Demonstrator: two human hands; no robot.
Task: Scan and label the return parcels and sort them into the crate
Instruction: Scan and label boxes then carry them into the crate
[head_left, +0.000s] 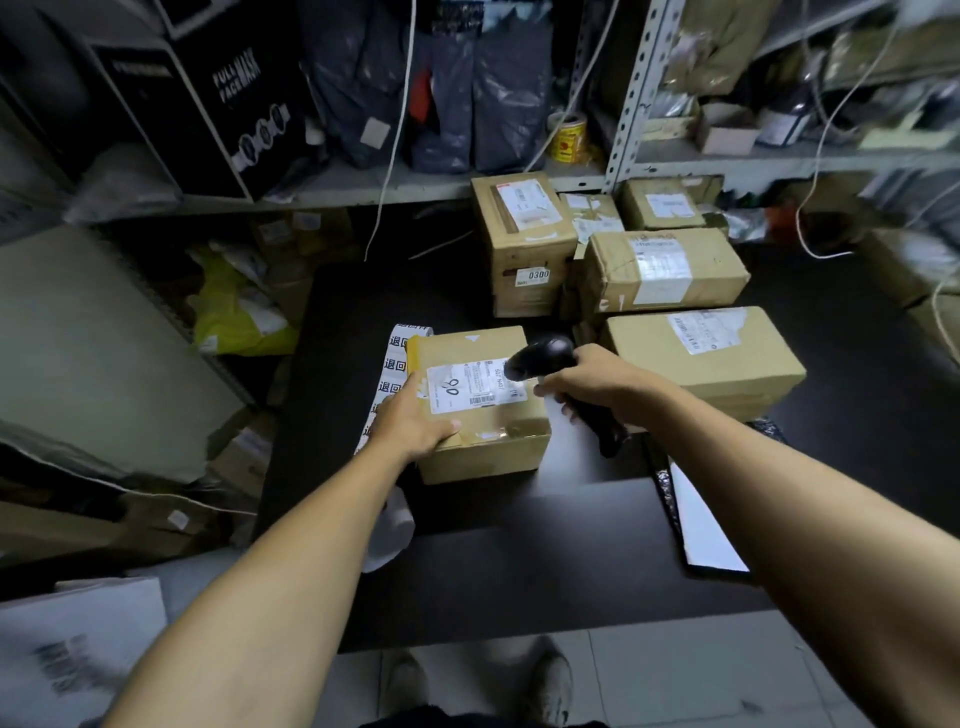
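On the black table (467, 545), the scanning step is underway: the brown box (483, 410) is sitting near the front left, white shipping label facing up. The left hand (410, 421) is pressing flat on its near corner, fingers fairly straight, while the right hand (597, 387) is gripping the black scanner (545, 356), fingers wrapped round its handle. Next, probably, the scanner needs aiming at the barcode (482, 399).

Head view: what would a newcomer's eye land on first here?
Mid-table, the left hand rests on a cardboard parcel while the right hand grips a black scanner aimed at its white label. Behind and to the right, more taped parcels crowd the black table.
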